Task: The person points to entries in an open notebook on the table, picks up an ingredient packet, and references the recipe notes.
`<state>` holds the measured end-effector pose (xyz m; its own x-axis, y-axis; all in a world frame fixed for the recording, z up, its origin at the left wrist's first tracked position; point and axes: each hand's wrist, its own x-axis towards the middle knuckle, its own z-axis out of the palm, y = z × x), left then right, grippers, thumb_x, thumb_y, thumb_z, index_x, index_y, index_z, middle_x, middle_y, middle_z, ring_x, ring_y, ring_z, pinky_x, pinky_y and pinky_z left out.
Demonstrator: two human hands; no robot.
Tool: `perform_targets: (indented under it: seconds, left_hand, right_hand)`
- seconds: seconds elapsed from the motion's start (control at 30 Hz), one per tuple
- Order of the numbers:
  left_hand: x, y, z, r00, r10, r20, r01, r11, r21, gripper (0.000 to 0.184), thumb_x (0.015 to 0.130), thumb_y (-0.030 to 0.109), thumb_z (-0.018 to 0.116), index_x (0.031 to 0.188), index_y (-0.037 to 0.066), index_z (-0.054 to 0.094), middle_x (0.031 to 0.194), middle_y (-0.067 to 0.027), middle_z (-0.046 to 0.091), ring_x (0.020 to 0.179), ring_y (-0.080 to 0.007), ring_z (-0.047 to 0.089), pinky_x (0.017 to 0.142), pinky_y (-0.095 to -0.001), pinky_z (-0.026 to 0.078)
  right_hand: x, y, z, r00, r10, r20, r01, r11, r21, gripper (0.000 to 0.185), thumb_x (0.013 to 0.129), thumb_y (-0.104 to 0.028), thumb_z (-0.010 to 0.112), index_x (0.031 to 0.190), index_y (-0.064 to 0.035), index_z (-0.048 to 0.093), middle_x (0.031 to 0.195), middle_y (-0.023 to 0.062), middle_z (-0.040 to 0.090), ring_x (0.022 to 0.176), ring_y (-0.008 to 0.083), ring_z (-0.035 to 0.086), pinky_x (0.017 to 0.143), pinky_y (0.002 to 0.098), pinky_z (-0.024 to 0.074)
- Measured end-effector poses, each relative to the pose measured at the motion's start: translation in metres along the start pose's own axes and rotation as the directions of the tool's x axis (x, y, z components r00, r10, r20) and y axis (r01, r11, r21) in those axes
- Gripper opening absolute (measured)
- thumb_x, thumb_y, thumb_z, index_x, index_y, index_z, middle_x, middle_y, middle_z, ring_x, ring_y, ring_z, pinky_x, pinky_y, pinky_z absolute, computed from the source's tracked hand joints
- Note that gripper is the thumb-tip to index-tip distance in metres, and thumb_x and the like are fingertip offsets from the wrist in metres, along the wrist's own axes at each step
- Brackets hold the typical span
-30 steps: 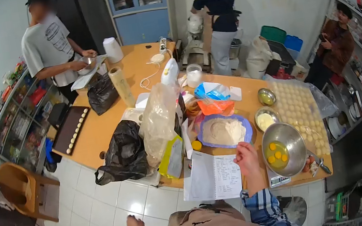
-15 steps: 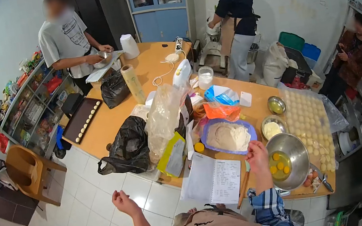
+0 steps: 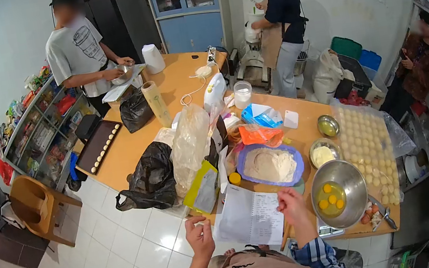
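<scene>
My left hand (image 3: 200,239) is raised in front of the table's near edge, left of an open notebook (image 3: 256,215) with handwritten lines. Its fingers are curled together; whatever they may hold is hidden. At the notebook's right edge, my right hand (image 3: 294,210) is closed in a pinch, and I cannot tell if it grips the page. Just right of that hand stands a steel bowl (image 3: 352,182) with several egg yolks (image 3: 330,197) in it. Beyond the notebook is a purple tub (image 3: 245,172) of flour-like powder (image 3: 270,164).
Dough balls (image 3: 362,132) cover a sheet at the right. Small bowls (image 3: 328,125) and eggshells (image 3: 372,213) flank the steel bowl. Plastic bags (image 3: 147,173) and a hand mixer (image 3: 214,89) crowd the middle. Co-workers (image 3: 84,48) (image 3: 282,14) stand across the table; another person (image 3: 415,63) is at right.
My left hand has moved right and inward toward the notebook. My right hand has moved left, from beside the steel bowl to the notebook's edge. The far co-worker has raised a hand at the machine.
</scene>
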<state>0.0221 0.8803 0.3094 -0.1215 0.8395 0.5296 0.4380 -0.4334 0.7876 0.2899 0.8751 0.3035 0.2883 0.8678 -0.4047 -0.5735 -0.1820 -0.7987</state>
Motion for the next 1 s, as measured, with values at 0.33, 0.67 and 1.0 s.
perform_targets:
  seconds: [0.33, 0.67, 1.0]
  left_hand:
    - [0.009, 0.006, 0.004, 0.993, -0.111, 0.034, 0.112, 0.993, -0.025, 0.005, 0.072, 0.004, 0.061, 0.072, 0.001, 0.056, 0.085, -0.0126, 0.057, 0.084, -0.0242, 0.053, 0.076, -0.0321, 0.041]
    - [0.005, -0.002, -0.006, 0.981, -0.145, 0.132, 0.153, 0.987, -0.052, 0.005, 0.073, 0.005, 0.061, 0.073, 0.0, 0.061, 0.081, -0.013, 0.059, 0.077, -0.0222, 0.056, 0.067, -0.0299, 0.044]
    - [-0.001, 0.0, 0.005, 0.983, -0.078, 0.164, 0.075, 0.997, 0.023, 0.005, 0.07, 0.004, 0.064, 0.072, 0.001, 0.06, 0.091, -0.0147, 0.057, 0.087, -0.0263, 0.054, 0.074, -0.0327, 0.043]
  right_hand:
    - [-0.006, 0.002, 0.011, 1.0, 0.001, 0.009, 0.0, 0.995, -0.1, 0.009, 0.075, -0.008, 0.06, 0.08, -0.0027, 0.054, 0.066, 0.0022, 0.051, 0.049, 0.0076, 0.045, 0.045, 0.0208, 0.0405]
    - [-0.006, -0.003, 0.009, 0.984, -0.179, 0.021, 0.175, 0.916, -0.362, 0.01, 0.076, -0.011, 0.061, 0.078, -0.0019, 0.057, 0.067, 0.0007, 0.054, 0.053, 0.0075, 0.047, 0.049, 0.0202, 0.0388]
    - [-0.021, 0.019, 0.006, 0.921, -0.339, 0.194, 0.35, 0.493, -0.796, 0.02, 0.074, -0.018, 0.062, 0.081, -0.0005, 0.059, 0.074, 0.0129, 0.061, 0.065, 0.0222, 0.059, 0.059, 0.031, 0.0458]
